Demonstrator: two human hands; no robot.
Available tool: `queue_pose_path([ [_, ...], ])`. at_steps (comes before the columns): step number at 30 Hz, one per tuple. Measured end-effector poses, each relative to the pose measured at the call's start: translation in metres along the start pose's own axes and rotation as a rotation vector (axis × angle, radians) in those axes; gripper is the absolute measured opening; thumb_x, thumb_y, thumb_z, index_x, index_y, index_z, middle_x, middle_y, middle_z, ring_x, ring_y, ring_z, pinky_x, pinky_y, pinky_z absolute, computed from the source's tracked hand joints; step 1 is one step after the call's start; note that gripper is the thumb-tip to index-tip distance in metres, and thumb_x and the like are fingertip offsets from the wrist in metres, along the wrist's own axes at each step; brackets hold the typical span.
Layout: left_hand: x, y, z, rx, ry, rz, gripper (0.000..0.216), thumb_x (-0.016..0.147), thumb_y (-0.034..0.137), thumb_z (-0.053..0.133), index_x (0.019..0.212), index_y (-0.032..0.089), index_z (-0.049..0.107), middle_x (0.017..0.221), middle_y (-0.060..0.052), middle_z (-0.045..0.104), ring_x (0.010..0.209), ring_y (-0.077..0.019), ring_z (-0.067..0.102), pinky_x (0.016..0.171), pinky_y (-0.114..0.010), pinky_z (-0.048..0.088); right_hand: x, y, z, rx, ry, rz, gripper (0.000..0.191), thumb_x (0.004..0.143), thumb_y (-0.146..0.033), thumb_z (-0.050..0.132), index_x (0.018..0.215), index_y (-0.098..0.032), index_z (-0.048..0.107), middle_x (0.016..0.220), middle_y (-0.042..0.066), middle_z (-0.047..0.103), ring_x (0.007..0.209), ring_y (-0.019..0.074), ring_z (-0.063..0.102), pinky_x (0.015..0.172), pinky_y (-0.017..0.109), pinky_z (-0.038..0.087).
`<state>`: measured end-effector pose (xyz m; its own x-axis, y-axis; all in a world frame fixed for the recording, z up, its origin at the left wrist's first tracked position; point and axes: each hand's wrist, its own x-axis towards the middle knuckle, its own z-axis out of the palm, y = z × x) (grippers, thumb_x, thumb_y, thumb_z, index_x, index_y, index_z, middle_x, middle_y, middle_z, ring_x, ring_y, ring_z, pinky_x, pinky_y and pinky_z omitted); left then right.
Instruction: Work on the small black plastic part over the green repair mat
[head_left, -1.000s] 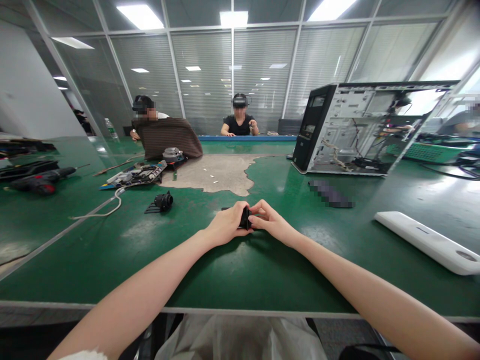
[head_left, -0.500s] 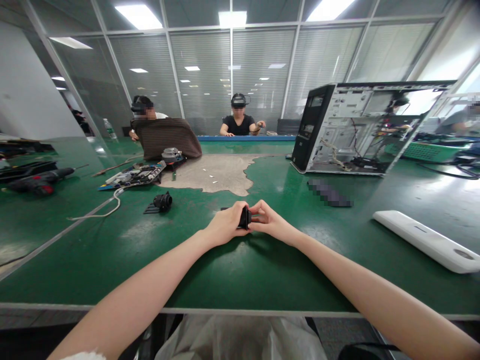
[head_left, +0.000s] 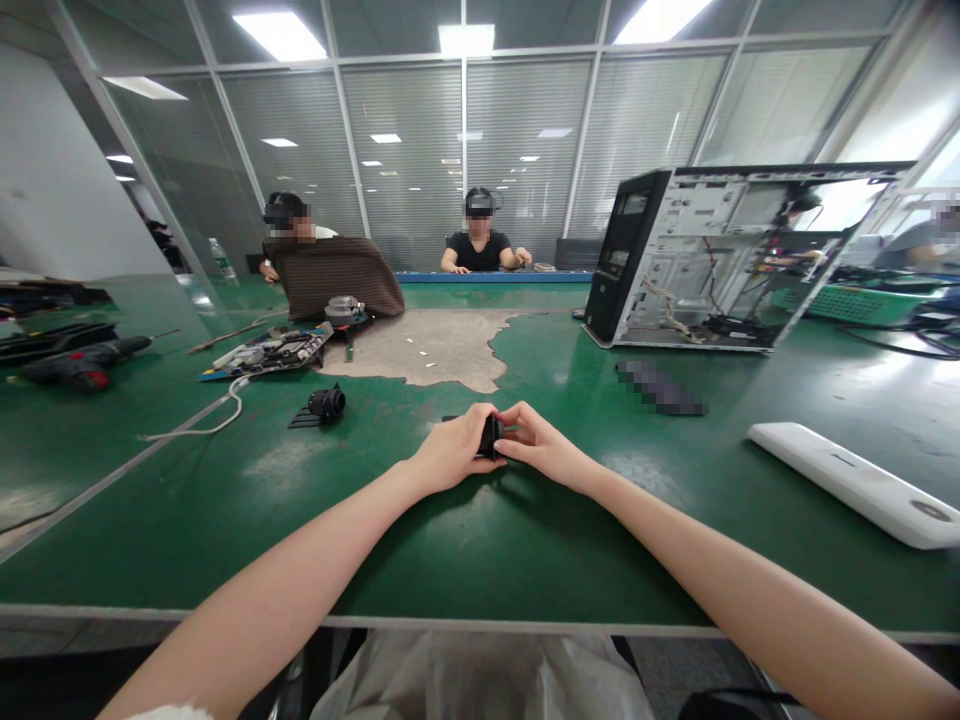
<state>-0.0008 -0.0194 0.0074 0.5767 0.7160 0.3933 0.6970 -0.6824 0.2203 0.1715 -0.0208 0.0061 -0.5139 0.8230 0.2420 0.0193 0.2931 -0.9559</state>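
Green tabletop [head_left: 450,550]: handheld part [head_left: 487,437], logoed tower [head_left: 628,225]

Worktop [head_left: 525,560] proper green, patch [head_left: 442,345] greyish-beige. Held part [head_left: 488,437] plain black. Drill [head_left: 79,367] black w/ red bits, long slab [head_left: 847,480] plain white, blinds [head_left: 405,150] grey, striped.

The computer case [head_left: 637,270] stands on the table [head_left: 480,560]. Nearer than the case and to its left, a part [head_left: 488,437] sits between the left hand [head_left: 455,443] and the right hand [head_left: 538,440], touching both. Farther left of the case come a lens [head_left: 327,404], then a circuit board [head_left: 277,350], then a drill [head_left: 82,367]. Just before the case lies a blurred item [head_left: 664,390]; nearer still and rightward, a device [head_left: 855,485]. Behind its right end is a basket [head_left: 862,303].
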Motion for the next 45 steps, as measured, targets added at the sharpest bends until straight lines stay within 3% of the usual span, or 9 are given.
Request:
queue_pose_path([
  [5, 0.0004, -0.0002, 0.0004, 0.028, -0.011, -0.005, 0.057, 0.068, 0.037, 0.058, 0.113, 0.019, 0.027, 0.104, -0.007, 0.050, 0.081, -0.0213, 0.057, 0.065, -0.031, 0.044, -0.0028, 0.0014, -0.0006, 0.075, -0.049, -0.011, 0.032, 0.066, -0.022, 0.064, 0.084, -0.021, 0.037, 0.093, 0.000, 0.049, 0.085, 0.0122, 0.056, 0.072, 0.028, 0.046],
  [8, 0.0003, -0.0003, 0.0006, 0.026, -0.006, 0.002, 0.057, 0.069, 0.039, 0.057, 0.112, 0.019, 0.027, 0.105, -0.007, 0.050, 0.082, -0.0214, 0.056, 0.066, -0.032, 0.044, -0.0031, -0.0004, 0.0005, 0.029, -0.003, 0.001, 0.024, 0.071, -0.026, 0.058, 0.083, -0.021, 0.039, 0.092, 0.000, 0.050, 0.080, 0.0108, 0.055, 0.071, 0.028, 0.046],
  [12, 0.0003, -0.0001, 0.0007, 0.024, 0.001, 0.004, 0.056, 0.069, 0.042, 0.056, 0.112, 0.019, 0.028, 0.105, -0.007, 0.049, 0.083, -0.0216, 0.056, 0.066, -0.032, 0.045, -0.0016, -0.0034, 0.0020, -0.035, 0.051, -0.022, 0.018, 0.073, -0.028, 0.055, 0.083, -0.020, 0.041, 0.090, 0.001, 0.051, 0.084, 0.0122, 0.053, 0.075, 0.030, 0.045],
  [22, 0.0007, -0.0011, 0.0015, 0.012, 0.000, 0.001, 0.059, 0.068, 0.042, 0.057, 0.114, 0.019, 0.026, 0.106, -0.008, 0.049, 0.086, -0.0226, 0.056, 0.068, -0.033, 0.045, 0.0011, 0.0039, -0.0009, -0.028, 0.042, -0.021, 0.035, 0.069, -0.022, 0.060, 0.098, -0.020, 0.040, 0.100, 0.004, 0.047, 0.094, 0.0140, 0.051, 0.089, 0.037, 0.040],
  [26, 0.0007, -0.0004, 0.0005, 0.012, -0.003, 0.001, 0.058, 0.069, 0.041, 0.057, 0.113, 0.020, 0.027, 0.105, -0.008, 0.050, 0.084, -0.0218, 0.056, 0.067, -0.032, 0.045, 0.0002, 0.0035, -0.0017, 0.001, 0.003, -0.036, 0.026, 0.069, -0.021, 0.060, 0.086, -0.019, 0.041, 0.094, 0.001, 0.047, 0.090, 0.0135, 0.053, 0.083, 0.035, 0.043],
  [32, 0.0003, -0.0002, 0.0003, 0.015, -0.015, -0.008, 0.056, 0.069, 0.038, 0.058, 0.112, 0.020, 0.028, 0.103, -0.007, 0.050, 0.081, -0.0206, 0.056, 0.065, -0.031, 0.044, -0.0025, 0.0033, -0.0034, 0.096, -0.048, -0.012, 0.035, 0.063, -0.021, 0.066, 0.082, -0.021, 0.037, 0.092, -0.001, 0.049, 0.085, 0.0131, 0.056, 0.075, 0.032, 0.047],
  [40, 0.0002, -0.0017, 0.0017, 0.010, 0.003, 0.010, 0.057, 0.069, 0.042, 0.056, 0.112, 0.019, 0.028, 0.104, -0.008, 0.050, 0.083, -0.0217, 0.056, 0.066, -0.032, 0.045, -0.0016, 0.0003, -0.0012, 0.026, 0.074, 0.064, 0.022, 0.072, -0.031, 0.057, 0.084, -0.021, 0.042, 0.089, 0.000, 0.052, 0.072, 0.0100, 0.055, 0.069, 0.031, 0.048],
  [45, 0.0004, -0.0011, 0.0011, 0.004, 0.000, 0.006, 0.058, 0.069, 0.043, 0.057, 0.113, 0.019, 0.028, 0.106, -0.008, 0.049, 0.086, -0.0222, 0.056, 0.068, -0.033, 0.044, 0.0011, 0.0003, -0.0011, -0.017, 0.072, 0.053, 0.026, 0.070, -0.028, 0.058, 0.091, -0.019, 0.044, 0.097, 0.003, 0.049, 0.088, 0.0132, 0.053, 0.080, 0.033, 0.045],
])
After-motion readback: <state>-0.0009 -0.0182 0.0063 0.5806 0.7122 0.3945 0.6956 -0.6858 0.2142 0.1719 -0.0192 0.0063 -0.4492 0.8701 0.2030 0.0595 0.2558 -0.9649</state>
